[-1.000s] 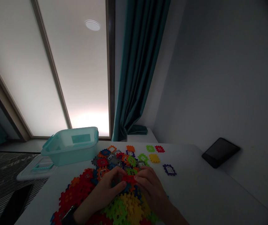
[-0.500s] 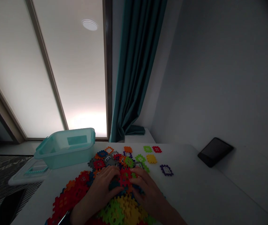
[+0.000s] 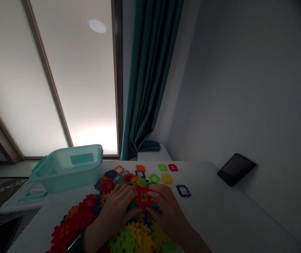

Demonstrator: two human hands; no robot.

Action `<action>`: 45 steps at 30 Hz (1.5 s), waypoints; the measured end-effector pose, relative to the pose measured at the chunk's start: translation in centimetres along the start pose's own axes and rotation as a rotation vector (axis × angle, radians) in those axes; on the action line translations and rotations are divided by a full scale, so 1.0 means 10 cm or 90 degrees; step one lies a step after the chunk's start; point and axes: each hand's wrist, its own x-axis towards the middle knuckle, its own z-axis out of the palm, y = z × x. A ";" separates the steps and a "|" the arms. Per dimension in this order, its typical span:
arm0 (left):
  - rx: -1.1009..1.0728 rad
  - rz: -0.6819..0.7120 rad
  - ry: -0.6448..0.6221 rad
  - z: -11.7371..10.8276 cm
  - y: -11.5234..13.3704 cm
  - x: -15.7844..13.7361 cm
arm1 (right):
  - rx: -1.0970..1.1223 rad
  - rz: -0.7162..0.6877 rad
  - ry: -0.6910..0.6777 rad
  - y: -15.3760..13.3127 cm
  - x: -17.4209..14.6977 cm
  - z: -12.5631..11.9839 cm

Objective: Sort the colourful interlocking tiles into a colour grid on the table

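Between my two hands is a red notched building tile (image 3: 143,197) with a window pattern, held above a pile of other tiles. My left hand (image 3: 120,205) grips its left side, fingertips at the far edge and thumb at the near edge. On the other side, my right hand (image 3: 163,207) pinches the tile's right edge with curled fingers and thumb. Yellow tiles (image 3: 141,235) and green tiles (image 3: 124,240) are heaped just below my hands. Red tiles (image 3: 72,223) spread out to the left of my left wrist.
A translucent teal bin (image 3: 68,172) stands at the table's left, partly over its clear lid (image 3: 21,196). Loose tiles lie beyond my hands, among them a purple window tile (image 3: 183,190) and a yellow tile (image 3: 167,178). A black tablet-like device (image 3: 236,169) is at the right by the wall.
The view has shifted slightly, so everything sits a little further left. My right fingers have closed in more around the red tile's edge, and both hands still hold it.
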 end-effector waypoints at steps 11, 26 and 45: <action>-0.029 -0.008 -0.041 0.22 -0.06 0.23 | -0.076 0.059 -0.016 0.15 -0.06 -0.09; -0.010 0.003 -0.106 0.36 -0.05 0.21 | -0.034 0.176 -0.050 1.05 -0.20 -0.25; -0.011 0.065 -0.099 0.29 0.01 0.31 | -0.041 0.340 -0.091 2.47 -0.24 -0.17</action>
